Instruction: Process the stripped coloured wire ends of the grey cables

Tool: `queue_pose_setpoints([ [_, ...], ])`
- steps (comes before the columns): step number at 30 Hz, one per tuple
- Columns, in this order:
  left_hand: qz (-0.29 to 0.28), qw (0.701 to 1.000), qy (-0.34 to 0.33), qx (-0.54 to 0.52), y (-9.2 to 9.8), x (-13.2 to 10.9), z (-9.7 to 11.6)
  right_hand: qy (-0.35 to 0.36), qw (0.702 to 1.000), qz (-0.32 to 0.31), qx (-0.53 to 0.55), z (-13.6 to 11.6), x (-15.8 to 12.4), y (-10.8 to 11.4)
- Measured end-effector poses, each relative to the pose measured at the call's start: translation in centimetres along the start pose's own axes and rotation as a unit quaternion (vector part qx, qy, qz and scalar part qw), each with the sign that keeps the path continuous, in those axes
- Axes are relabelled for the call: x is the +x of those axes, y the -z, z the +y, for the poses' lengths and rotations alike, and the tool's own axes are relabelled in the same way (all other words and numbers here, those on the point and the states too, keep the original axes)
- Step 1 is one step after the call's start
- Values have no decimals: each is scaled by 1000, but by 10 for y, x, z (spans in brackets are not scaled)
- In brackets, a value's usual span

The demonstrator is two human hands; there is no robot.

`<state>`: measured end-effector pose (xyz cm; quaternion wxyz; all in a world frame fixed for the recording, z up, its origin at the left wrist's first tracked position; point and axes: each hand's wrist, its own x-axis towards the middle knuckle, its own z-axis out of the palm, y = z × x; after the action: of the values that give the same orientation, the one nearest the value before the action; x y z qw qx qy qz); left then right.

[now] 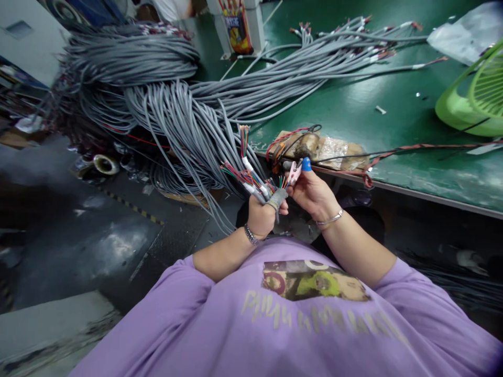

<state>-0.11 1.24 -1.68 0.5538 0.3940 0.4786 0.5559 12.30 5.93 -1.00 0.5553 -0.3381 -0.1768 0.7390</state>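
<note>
My left hand (pixel 262 215) is closed round several grey cable ends, its thumb wrapped in a grey cover. Coloured wires (pixel 231 170) fan out of the stripped ends, with white wrapping (pixel 248 164) where the grey jackets stop. Close by on the right, my right hand (pixel 314 196) pinches a small pink clip (pixel 294 173) at the coloured wire tips. A blue cover (pixel 306 164) sits on that thumb. Whether the clip's jaws grip a wire is too small to tell. Grey cables (pixel 200 131) drape over the table edge beside the left hand.
On the green table (pixel 396 112), a taped cardboard piece (pixel 338 152) with cords lies at the front edge. More grey cables (pixel 283 76) stretch across behind it. A green fan (pixel 471 99), a plastic bag (pixel 467 32) and a white holder (pixel 255 26) stand around them.
</note>
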Motion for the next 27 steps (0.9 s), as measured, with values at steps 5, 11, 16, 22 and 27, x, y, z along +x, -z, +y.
queue_pose_setpoints([
  [5, 1, 1000, 6, 13, 1, 0, -3, 13, 1000, -2, 0, 3, 1, 0],
  [11, -5, 1000, 8, -1, 4, -2, -1, -44, 998, -14, 38, 4, -4, 5],
  [16, -39, 999, 20, 5, 14, -5, -2, -43, 999, -6, 23, 3, -7, 18],
  [22, -109, 991, 66, -32, 20, 1, -3, -49, 999, -2, -5, -2, -14, 33],
  [27, -158, 984, 85, -9, 24, 9, -4, 43, 993, 25, -110, -3, -21, 54],
])
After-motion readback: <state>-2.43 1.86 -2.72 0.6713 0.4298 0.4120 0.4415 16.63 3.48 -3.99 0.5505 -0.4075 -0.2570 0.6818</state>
